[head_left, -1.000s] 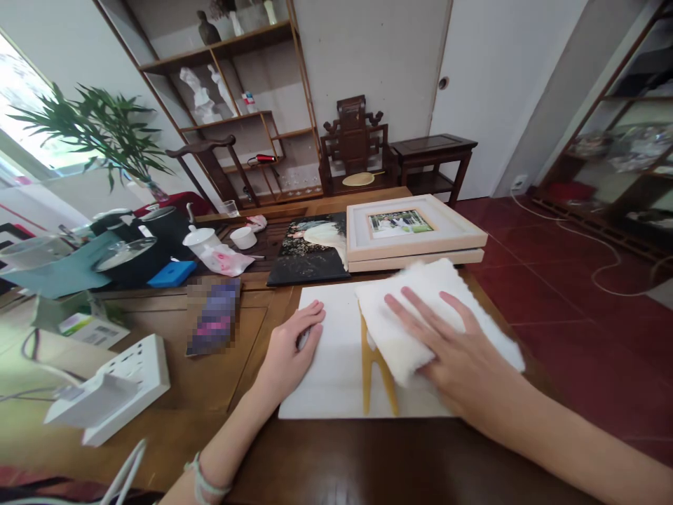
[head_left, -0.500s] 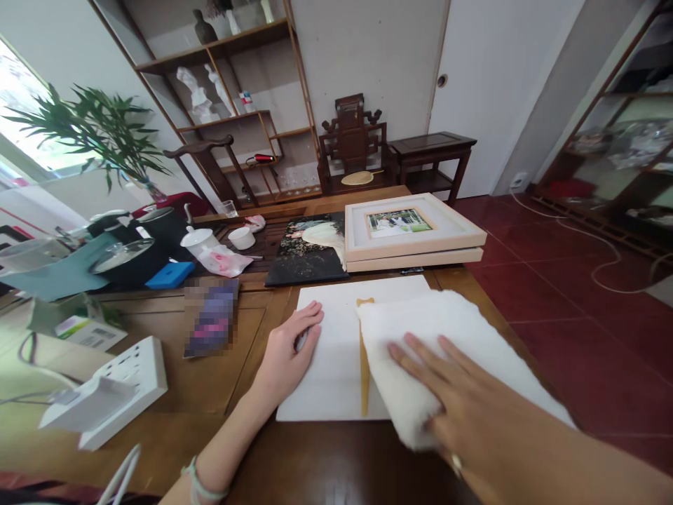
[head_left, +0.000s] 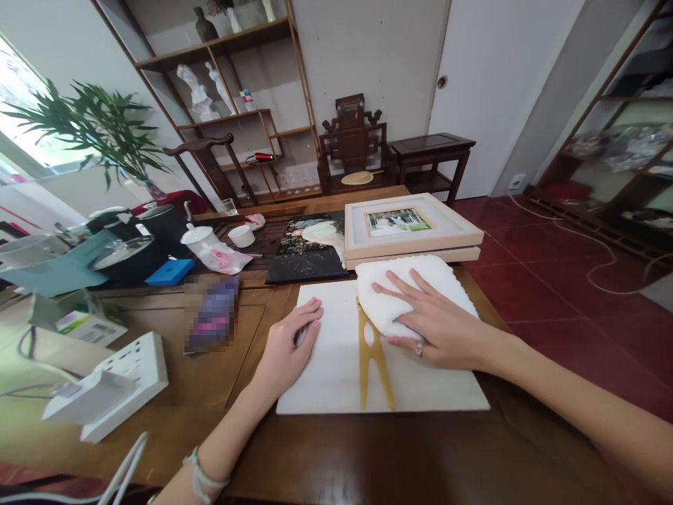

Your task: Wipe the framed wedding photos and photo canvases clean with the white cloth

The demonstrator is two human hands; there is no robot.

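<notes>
A white board (head_left: 331, 379) lies flat on the wooden table in front of me. On it is a flat, gold-coloured shape (head_left: 371, 361) with two long legs and an oval hole; its top right part is under a folded white towel (head_left: 436, 277). My right hand (head_left: 436, 319) presses down on the towel, fingers spread over it, thumb at its lower edge near the gold shape. Resting on the board's left edge is my left hand (head_left: 291, 347), fingers stretched out and nothing in it.
Behind the board lie a dark picture panel (head_left: 308, 270) and stacked light-wood frames (head_left: 415, 242). On the left are a white power strip (head_left: 129, 386), an open carton (head_left: 94, 326), a blue box (head_left: 169, 272), a pixelated packet (head_left: 213, 315) and white teaware (head_left: 200, 238).
My right hand has pushed the towel away from me, up the board. More of the gold shape and the board's lower right now show. My left hand has stayed in place.
</notes>
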